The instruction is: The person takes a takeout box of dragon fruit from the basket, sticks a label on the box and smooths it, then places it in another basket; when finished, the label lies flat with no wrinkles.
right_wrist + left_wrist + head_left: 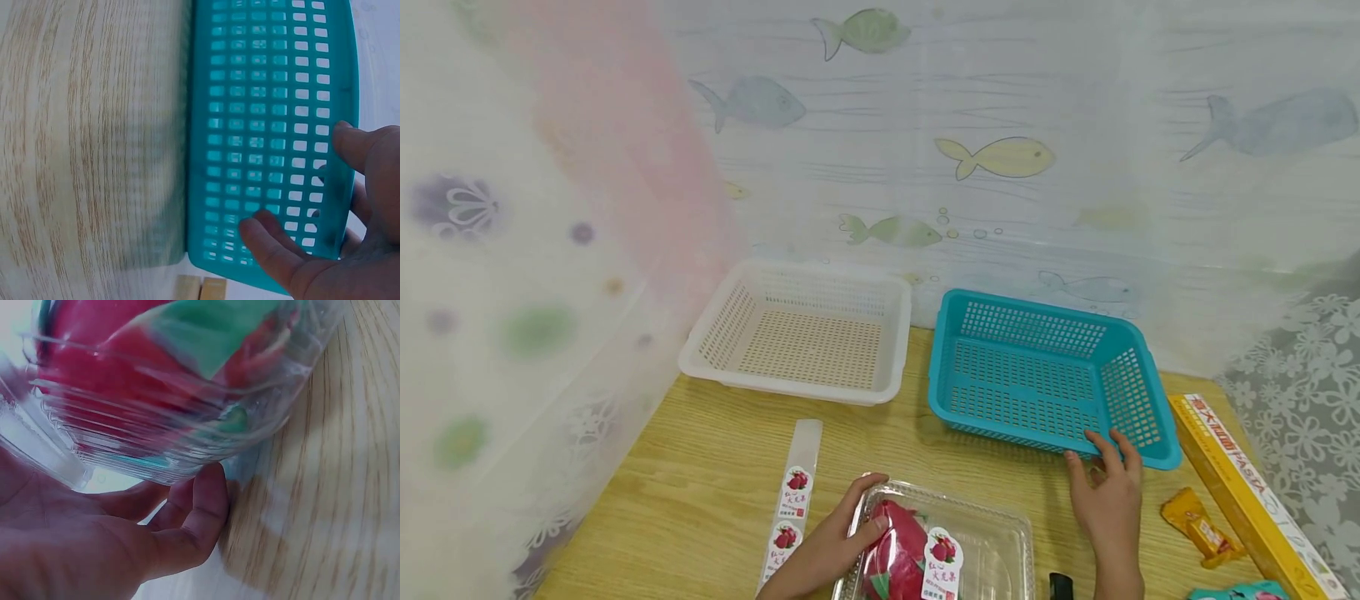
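Observation:
My left hand holds the left edge of a clear plastic box, thumb over the top. In the left wrist view, the fingers curl beneath its ribbed side. Inside the box lies a red dragon fruit with green-tipped scales, and the lid bears a white fruit label. At the front right of a teal plastic basket, my right hand grips the rim. The right wrist view has some fingers behind the perforated wall and others against its outside. The box's near end is cut off.
A white basket stands back left. Below it lies a strip of fruit labels. To the right are a yellow pasta box, an orange snack packet and a teal packet. A black object shows at the bottom edge.

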The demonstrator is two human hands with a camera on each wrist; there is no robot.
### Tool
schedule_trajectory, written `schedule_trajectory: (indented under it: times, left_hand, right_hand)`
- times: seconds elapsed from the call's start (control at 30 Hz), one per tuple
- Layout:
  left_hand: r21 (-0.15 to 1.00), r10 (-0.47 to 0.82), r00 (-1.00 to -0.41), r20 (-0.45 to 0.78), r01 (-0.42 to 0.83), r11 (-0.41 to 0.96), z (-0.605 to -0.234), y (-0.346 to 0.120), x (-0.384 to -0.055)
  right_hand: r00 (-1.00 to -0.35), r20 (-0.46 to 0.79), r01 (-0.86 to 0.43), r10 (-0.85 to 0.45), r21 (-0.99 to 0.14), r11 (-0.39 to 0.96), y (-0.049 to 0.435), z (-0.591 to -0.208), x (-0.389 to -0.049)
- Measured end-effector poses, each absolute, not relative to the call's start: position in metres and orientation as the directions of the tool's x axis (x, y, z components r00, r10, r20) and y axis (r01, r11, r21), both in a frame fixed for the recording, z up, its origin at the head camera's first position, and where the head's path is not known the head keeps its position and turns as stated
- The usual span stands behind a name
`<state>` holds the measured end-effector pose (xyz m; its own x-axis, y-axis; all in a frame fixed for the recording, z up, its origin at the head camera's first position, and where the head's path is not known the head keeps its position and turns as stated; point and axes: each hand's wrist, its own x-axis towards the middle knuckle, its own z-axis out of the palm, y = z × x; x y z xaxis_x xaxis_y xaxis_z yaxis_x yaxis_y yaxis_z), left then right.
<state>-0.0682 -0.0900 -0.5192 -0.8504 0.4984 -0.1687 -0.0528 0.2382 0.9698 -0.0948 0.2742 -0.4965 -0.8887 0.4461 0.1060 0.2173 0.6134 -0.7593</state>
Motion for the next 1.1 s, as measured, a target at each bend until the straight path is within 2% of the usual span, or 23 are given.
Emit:
schedule_trajectory:
  times: [0.23,0.53,0.83,1.1]
  left_hand:
    - [0.978,0.519,-0.833,-0.192,-0.118,0.172,-0.523,-0.088,-0.069]
    - [0.97,0.429,-0.886,-0.176,-0.082,0.229,-0.524,-0.078,-0.066]
    - [0.974,0.408,-0.895,-0.178,-0.101,0.203,-0.522,-0.076,-0.063]
    - [0.99,0.431,-0.892,-0.137,-0.106,0.095,-0.52,-0.077,-0.066]
  right_hand:
    - [-0.889,0.106,0.214,0.446,-0.764,0.608,0.273,-0.495,-0.094]
    - [-0.888,0.103,0.217,0.448,-0.764,0.607,0.273,-0.494,-0.094]
    - [-0.89,0.102,0.219,0.444,-0.76,0.613,0.272,-0.496,-0.095]
    - [-0.887,0.108,0.217,0.449,-0.76,0.613,0.272,-0.496,-0.095]
